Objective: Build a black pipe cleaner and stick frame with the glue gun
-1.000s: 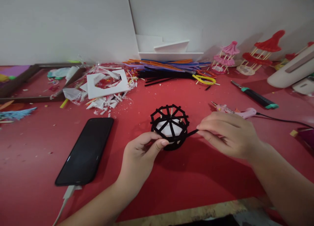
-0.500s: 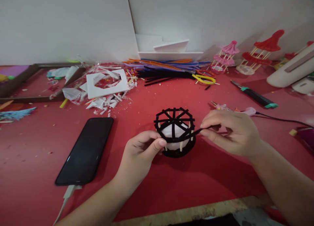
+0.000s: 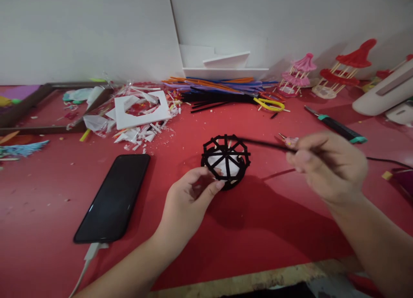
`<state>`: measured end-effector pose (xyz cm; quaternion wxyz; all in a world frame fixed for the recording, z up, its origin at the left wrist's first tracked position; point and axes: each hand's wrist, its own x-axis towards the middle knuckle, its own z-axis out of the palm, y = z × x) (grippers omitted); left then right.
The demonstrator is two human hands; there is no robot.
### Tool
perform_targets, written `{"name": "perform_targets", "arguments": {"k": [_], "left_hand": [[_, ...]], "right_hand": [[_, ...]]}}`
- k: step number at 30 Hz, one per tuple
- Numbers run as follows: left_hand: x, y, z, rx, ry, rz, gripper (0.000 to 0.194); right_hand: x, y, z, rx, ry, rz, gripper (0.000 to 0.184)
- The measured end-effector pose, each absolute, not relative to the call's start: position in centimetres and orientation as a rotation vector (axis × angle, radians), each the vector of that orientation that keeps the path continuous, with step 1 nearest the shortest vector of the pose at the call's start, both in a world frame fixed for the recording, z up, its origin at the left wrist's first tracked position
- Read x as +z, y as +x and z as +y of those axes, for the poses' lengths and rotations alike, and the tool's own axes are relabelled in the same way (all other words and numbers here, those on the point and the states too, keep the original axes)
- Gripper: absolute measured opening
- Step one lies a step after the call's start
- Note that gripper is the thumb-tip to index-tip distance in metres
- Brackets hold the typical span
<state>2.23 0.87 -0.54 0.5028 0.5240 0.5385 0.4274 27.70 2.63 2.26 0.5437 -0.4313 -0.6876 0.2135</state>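
Observation:
Between thumb and fingers, my left hand grips the near-left side of a small round craft frame. Black fuzzy pipe cleaners form its rim and spokes, like a wheel, over a white base edged in black. The frame is tilted toward me. To its right, my right hand is raised and slightly blurred, pinching a black pipe cleaner. That strip stretches left to the frame's far rim; whether its tip is fastened there I cannot tell.
A black phone on a cable lies left. Behind are foam scraps, bundled pipe cleaners and yellow-handled scissors. A utility knife lies at right, near pink and red small pavilion models.
My right hand has moved right and toward the camera, drawing the pipe cleaner out longer and straighter. The frame has tipped toward me and turned in my left hand.

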Motion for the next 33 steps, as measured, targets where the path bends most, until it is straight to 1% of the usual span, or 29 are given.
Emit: {"name": "perform_targets", "arguments": {"k": [2,4,7,9,11,13,15,17,20,22,24,26,28,29,31,33], "left_hand": [[-0.7,2.3,0.7,1.007,1.308,1.331,0.020],[-0.9,2.3,0.6,1.018,1.362,1.364,0.019],[-1.3,2.2,0.4,1.075,1.412,1.392,0.017],[-1.7,2.1,0.3,1.110,1.426,1.404,0.020],[-2.0,1.9,0.2,1.136,1.464,1.440,0.029],[-2.1,1.7,0.2,1.126,1.532,1.496,0.046],[-2.0,1.6,0.3,1.050,1.602,1.549,0.063],[-1.7,1.6,0.5,0.954,1.640,1.570,0.072],[-1.3,2.0,1.1,0.900,1.646,1.547,0.071],[-1.0,2.4,1.6,0.914,1.621,1.495,0.066],[-0.8,2.8,2.2,0.964,1.556,1.417,0.065],[-0.3,3.2,2.8,1.086,1.425,1.306,0.076],[0.3,3.3,3.4,1.194,1.190,1.146,0.087],[0.7,3.3,3.6,1.201,1.041,1.050,0.090],[1.3,3.1,3.8,1.095,0.752,0.929,0.079],[1.5,2.9,3.9,1.038,0.629,0.908,0.075]], "right_hand": [[1.9,27.7,3.2,0.525,-1.142,-1.407,0.011],[1.4,27.6,3.8,0.628,-1.274,-1.343,0.014],[0.3,27.3,4.6,0.701,-1.498,-1.463,0.020],[-0.6,27.1,4.9,0.563,-1.603,-1.660,0.020],[-1.2,27.0,5.0,0.323,-1.608,-1.864,0.017],[-1.3,26.8,4.9,0.128,-1.530,-1.982,0.016],[-1.0,26.5,4.7,0.096,-1.420,-2.056,0.016],[-0.7,26.1,4.3,0.221,-1.334,-2.133,0.015],[-0.6,25.3,3.9,0.437,-1.277,-2.232,0.006],[-0.8,25.1,3.8,0.459,-1.254,-2.229,0.011],[-1.0,25.0,3.8,0.403,-1.230,-2.169,0.014],[-1.1,25.3,3.9,0.306,-1.196,-2.098,0.013],[-0.9,25.7,3.9,0.195,-1.148,-2.048,0.017],[-0.8,25.8,3.9,0.147,-1.130,-2.039,0.020],[-0.5,26.1,4.0,0.067,-1.111,-2.040,0.022],[-0.2,26.3,3.9,0.019,-1.100,-2.044,0.020]]}}
